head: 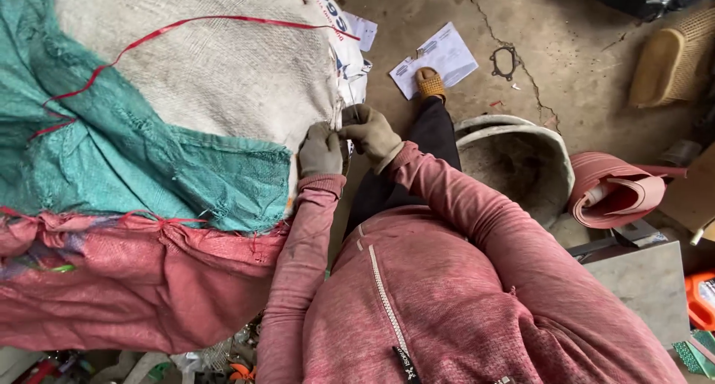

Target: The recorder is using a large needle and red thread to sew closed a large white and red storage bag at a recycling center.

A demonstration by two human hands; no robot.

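Two gloved hands meet at the white woven sack (216,71): left hand (320,151) and right hand (370,133) both pinched tight on its edge seam.

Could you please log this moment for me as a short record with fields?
Left hand: gloved left hand pinching the white woven sack at its edge
Right hand: gloved right hand gripping the same edge
Sack covering: teal mesh, red sacking, red string
Floor: concrete floor, paper sheet, grey tub, red rolled sheet
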